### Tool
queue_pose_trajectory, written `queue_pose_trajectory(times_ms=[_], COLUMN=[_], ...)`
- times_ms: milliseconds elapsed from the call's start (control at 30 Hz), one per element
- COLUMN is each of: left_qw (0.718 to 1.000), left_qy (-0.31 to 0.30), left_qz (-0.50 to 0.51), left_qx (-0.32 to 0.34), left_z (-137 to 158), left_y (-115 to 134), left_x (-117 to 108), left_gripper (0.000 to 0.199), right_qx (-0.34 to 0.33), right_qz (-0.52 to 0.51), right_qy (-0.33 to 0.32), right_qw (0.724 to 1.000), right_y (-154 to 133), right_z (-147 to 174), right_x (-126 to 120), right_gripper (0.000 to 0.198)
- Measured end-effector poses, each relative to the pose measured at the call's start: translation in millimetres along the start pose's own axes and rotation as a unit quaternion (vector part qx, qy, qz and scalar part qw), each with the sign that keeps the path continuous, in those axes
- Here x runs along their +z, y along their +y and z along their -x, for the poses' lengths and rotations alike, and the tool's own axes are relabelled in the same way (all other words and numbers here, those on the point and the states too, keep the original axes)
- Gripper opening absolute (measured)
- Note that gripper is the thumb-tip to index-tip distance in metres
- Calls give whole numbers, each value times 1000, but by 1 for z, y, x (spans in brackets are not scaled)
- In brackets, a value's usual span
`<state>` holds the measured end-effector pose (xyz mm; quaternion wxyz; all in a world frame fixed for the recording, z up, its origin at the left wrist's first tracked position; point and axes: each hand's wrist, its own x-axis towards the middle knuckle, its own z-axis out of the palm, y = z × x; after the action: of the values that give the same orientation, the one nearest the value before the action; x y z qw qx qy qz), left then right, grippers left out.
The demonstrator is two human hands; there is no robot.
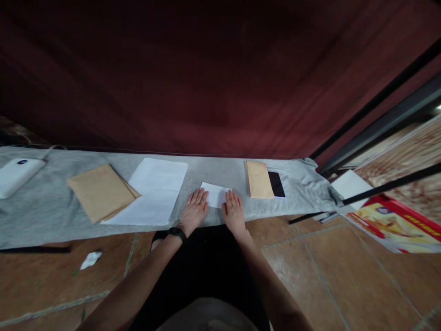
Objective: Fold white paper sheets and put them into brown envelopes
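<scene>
Both hands pressing flat on a small folded white paper (215, 194), which is lying on the grey cloth (44, 211) at centre.

Left hand (195, 210) is lying at the paper's 8 o'clock edge, right hand (234, 212) at its 4 o'clock; fingers of both are spread flat, gripping nothing. Large white sheet (151, 191) and brown envelopes (99, 191) are sitting at 9 o'clock; narrow brown envelope (258, 179) and dark phone (276, 184) at 3 o'clock. White power bank (15, 174) is resting far at 9 o'clock.
</scene>
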<state>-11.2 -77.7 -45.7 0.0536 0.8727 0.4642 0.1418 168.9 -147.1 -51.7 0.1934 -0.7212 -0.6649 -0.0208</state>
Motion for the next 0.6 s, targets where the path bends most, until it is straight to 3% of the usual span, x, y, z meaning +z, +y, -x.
queue_pose_trajectory(times_ms=[100, 367, 600], left_qw=[1000, 998, 989], left_qy=[0, 18, 26], left_qz=[5, -5, 58], left_qx=[-4, -60, -132], left_z=[0, -2, -28], left_y=[0, 3, 2], left_x=[0, 4, -12], left_gripper=[54, 55, 47], right_qx=[-42, -31, -26], right_qz=[-14, 0, 6], right_qy=[-14, -12, -3], right_qw=[999, 999, 1000], right_y=[-14, -22, -23], right_z=[14, 20, 21], right_x=[2, 4, 6], right_gripper=[49, 51, 52])
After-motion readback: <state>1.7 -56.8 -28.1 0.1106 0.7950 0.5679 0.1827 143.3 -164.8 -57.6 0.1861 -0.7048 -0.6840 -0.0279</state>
